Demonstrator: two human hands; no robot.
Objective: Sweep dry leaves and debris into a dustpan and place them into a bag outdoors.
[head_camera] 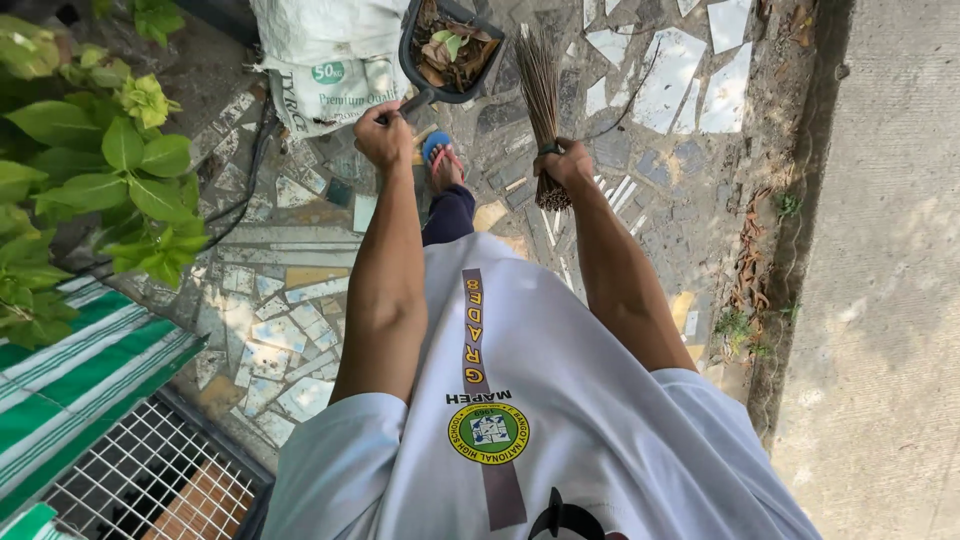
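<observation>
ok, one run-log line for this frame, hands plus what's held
left hand: grips dustpan handle, pan holds dry leaves | right hand: grips stick broom, bristles up | ahead: white sack

Dustpan [447, 45]: far rim cut by top edge; handle end hidden inside left hand [383, 135] fingers. Broom [541, 100]: binding covered by right hand [567, 165] fingers. Sack [330, 55]: top cut off. One foot [442, 165] visible below left fingers; the other probably hidden under shirt [520, 400].
</observation>
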